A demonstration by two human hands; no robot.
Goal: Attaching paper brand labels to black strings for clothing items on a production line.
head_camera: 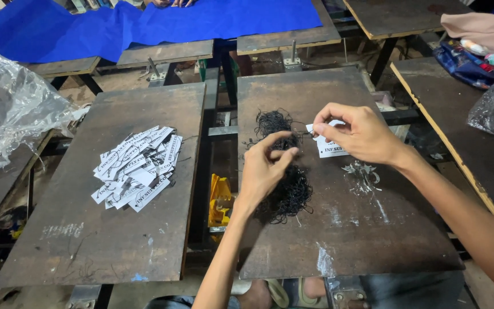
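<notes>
Two dark worktops lie below me, side by side. On the right one [344, 229], my left hand [264, 169] hovers over a tangle of thin black strings [287, 189] that runs from near the far edge toward the middle; thumb and forefinger are nearly closed, pinching what seems to be one strand, though it is too fine to be sure. My right hand [355, 134] holds a small white paper tag [331, 146] with dark print, fingers closed on its top edge, just right of the strings. On the left worktop [87, 229], a loose pile of similar white tags [138, 166] sits near the right edge.
</notes>
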